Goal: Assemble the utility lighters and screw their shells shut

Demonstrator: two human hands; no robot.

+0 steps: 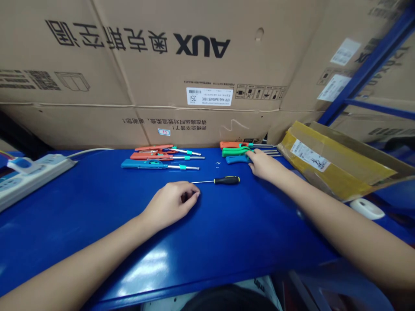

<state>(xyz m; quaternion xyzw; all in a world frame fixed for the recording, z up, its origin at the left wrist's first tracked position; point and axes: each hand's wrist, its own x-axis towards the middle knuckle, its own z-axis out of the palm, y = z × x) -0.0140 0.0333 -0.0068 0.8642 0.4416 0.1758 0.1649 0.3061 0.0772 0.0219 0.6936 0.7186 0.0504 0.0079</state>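
My right hand (263, 164) reaches into a group of long-necked gas lighters on the right, its fingers closed on a green lighter (235, 151). An orange lighter (231, 144) lies behind it and a blue lighter (236, 160) in front. My left hand (177, 201) rests on the blue table with curled fingers, thumb near forefinger, nothing visible in them. Just past its knuckles lies a screwdriver (227, 180) with a black and yellow handle; its tip is hidden by the hand. Farther left lie a blue lighter (144, 163) and orange lighters (149, 155) with metal necks.
Tiny pale pieces (218, 163) lie between the lighter groups. A white power strip (35, 177) stands at left. On the right are an open carton with yellow tape (324, 164) and a white computer mouse (367, 209). A large cardboard wall (145, 86) backs the blue table (227, 242).
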